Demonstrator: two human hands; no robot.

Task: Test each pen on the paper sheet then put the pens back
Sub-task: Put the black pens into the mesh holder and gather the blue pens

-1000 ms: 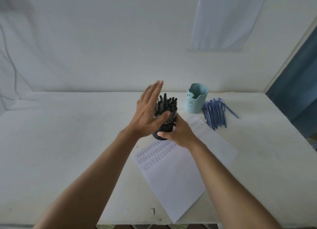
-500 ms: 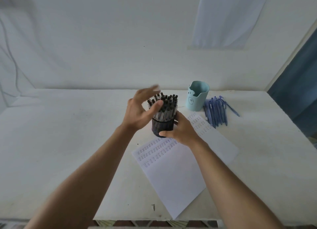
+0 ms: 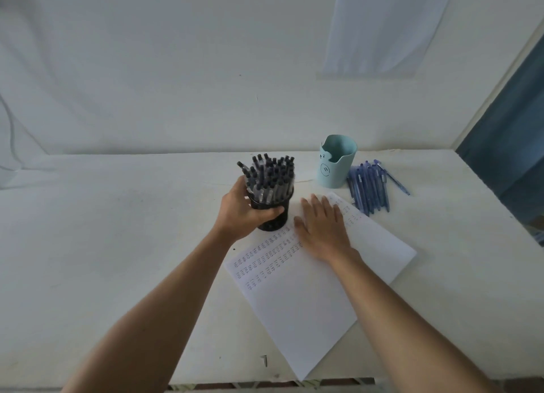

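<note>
The left hand (image 3: 241, 213) curls its fingers round the black cup (image 3: 273, 220), at the paper sheet's (image 3: 309, 304) far edge. The right hand (image 3: 322, 230) lies flat on the sheet, fingers slightly spread. Packed with pens (image 3: 269, 177), the cup is likely top-heavy: grip its stiff wall low.

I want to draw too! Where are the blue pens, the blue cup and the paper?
blue pens (image 3: 368, 190): head view, middle of the pile.
blue cup (image 3: 338, 171): head view, its front wall.
paper (image 3: 294, 319): head view, blank lower part.
</note>
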